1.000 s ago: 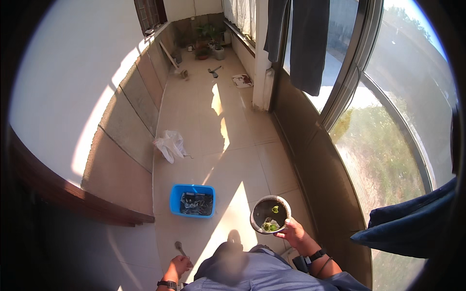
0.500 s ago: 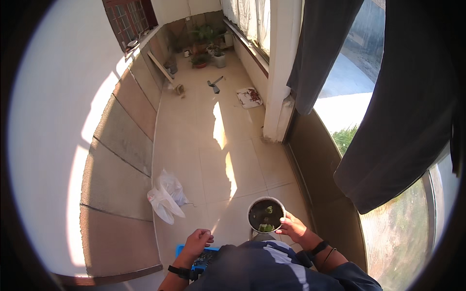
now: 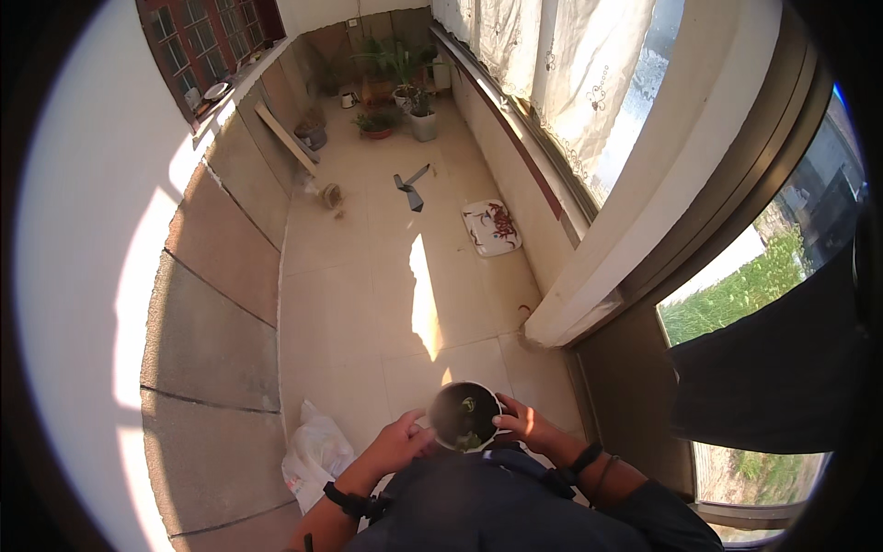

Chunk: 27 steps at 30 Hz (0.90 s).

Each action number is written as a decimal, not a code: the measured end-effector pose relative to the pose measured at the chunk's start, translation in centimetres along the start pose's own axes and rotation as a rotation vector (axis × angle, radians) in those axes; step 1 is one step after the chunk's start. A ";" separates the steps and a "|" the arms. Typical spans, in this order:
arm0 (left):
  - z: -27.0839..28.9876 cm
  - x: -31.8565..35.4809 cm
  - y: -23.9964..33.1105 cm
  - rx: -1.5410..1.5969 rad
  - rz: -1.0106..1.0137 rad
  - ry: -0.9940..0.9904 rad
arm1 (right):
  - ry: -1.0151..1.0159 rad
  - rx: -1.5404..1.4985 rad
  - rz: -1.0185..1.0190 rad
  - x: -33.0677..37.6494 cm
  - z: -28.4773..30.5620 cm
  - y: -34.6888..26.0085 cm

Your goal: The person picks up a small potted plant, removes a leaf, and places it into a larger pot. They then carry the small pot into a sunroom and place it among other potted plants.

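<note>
I hold a small round pot in front of my chest, over the tiled floor of a narrow balcony. Its rim is pale, its inside dark, and a few green leaves show in it. My right hand grips the pot's right side, with the fingers curled over the rim and pressed against it. My left hand lies at the pot's left side, its fingers loosely spread and pointing toward the rim; I cannot tell whether they touch the pot. Both wrists carry dark bands.

A white plastic bag lies on the floor just left of my left forearm, close to the low wall. Farther along the floor lies a white tray with a red pattern, and beyond it a dark dustpan. Potted plants stand at the far end, and a pale curtain hangs along the windows on the right.
</note>
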<state>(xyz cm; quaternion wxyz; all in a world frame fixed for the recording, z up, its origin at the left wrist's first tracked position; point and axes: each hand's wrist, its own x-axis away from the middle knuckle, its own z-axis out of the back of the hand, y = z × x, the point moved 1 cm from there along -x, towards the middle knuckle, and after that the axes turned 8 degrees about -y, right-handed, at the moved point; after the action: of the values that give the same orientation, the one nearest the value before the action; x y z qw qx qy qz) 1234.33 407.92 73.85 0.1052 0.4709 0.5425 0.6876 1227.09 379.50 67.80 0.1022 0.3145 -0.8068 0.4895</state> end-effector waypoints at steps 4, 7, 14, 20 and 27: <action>8.2 -7.5 6.7 -0.090 0.067 0.022 | 0.043 0.015 0.011 -8.4 1.5 -9.5; 15.2 -14.2 9.3 -0.079 0.100 0.033 | 0.072 0.102 0.021 -17.1 5.5 -13.7; 31.5 -28.6 18.8 -0.086 0.115 0.099 | -0.074 0.141 -0.036 -35.8 11.3 -31.7; 44.0 -38.4 26.1 -0.228 0.098 0.239 | -0.172 0.280 -0.071 -50.3 13.6 -46.8; 57.5 -53.1 34.3 -0.422 0.067 0.231 | -0.158 0.210 -0.070 -66.4 21.9 -56.9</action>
<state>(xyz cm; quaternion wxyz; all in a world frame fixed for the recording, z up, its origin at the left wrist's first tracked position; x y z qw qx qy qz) 1319.09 396.97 72.67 0.1154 0.3746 0.3793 0.8381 1316.63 369.46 66.74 0.0218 0.3891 -0.7451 0.5412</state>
